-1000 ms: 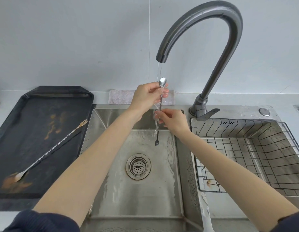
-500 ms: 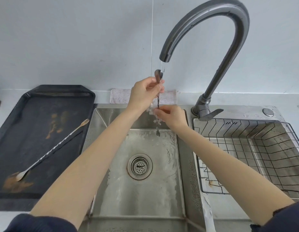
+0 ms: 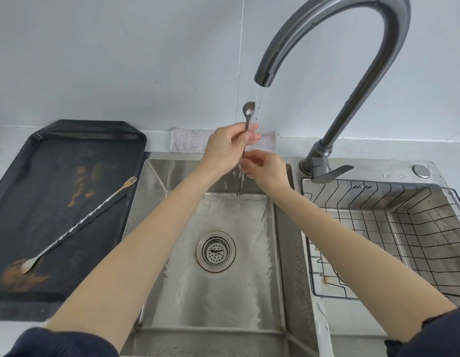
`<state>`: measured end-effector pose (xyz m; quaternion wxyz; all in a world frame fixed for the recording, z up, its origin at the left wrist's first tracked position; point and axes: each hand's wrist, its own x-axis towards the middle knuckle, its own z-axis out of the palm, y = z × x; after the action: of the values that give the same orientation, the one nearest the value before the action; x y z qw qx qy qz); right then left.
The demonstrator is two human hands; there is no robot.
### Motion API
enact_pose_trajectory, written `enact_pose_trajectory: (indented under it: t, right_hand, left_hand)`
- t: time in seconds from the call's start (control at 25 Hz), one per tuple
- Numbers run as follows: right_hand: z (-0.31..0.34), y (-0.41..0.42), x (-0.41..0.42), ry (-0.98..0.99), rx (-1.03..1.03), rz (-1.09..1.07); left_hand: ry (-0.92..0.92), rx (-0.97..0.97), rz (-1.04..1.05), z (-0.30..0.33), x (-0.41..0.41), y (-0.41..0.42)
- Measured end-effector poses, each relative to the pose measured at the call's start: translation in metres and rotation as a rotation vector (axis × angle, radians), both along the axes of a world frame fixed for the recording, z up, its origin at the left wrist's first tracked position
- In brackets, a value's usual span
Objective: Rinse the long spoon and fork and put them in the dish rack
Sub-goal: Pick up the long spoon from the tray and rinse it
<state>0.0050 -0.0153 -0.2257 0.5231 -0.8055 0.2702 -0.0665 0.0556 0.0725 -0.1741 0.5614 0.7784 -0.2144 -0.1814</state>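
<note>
A dark long utensil with a spoon bowl [image 3: 248, 109] on top and a small fork tip at the bottom stands upright under the running tap. My left hand [image 3: 225, 148] pinches its upper stem just below the bowl. My right hand [image 3: 265, 168] grips the stem lower down, and water splashes off it. A second long twisted utensil [image 3: 77, 225], fork end up and spoon end in brown residue, lies diagonally on the black tray [image 3: 30, 161] at the left. The wire dish rack [image 3: 394, 228] sits in the right basin with nothing in it.
The curved grey faucet [image 3: 352, 73] arches over the steel sink [image 3: 216, 292], its lever pointing right. The drain strainer [image 3: 216, 251] is in the middle of the basin. A pale cloth [image 3: 187, 141] lies behind the sink against the wall.
The held utensil has risen, so its spoon bowl stands higher and clear of my left hand and its fork tip sits closer to my right hand. The view has tilted slightly.
</note>
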Motion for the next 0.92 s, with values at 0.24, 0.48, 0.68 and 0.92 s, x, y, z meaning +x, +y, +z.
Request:
enact_pose_trajectory:
  t: [0.24, 0.48, 0.68, 0.92]
  right_hand:
    - [0.003, 0.000, -0.003, 0.010, 0.033, 0.048]
    - [0.005, -0.004, 0.002, -0.021, -0.017, 0.063]
    - [-0.012, -0.005, -0.009, 0.063, -0.072, 0.073]
    - [-0.055, -0.008, -0.025, 0.301, -0.219, 0.206]
  left_hand:
    - [0.057, -0.112, 0.012, 0.001, 0.002, 0.003]
    - [0.123, -0.243, 0.091, 0.005, 0.007, 0.005]
    - [0.276, -0.339, 0.226, -0.005, 0.013, 0.015]
    - [0.477, -0.363, 0.397, -0.040, 0.020, 0.035]
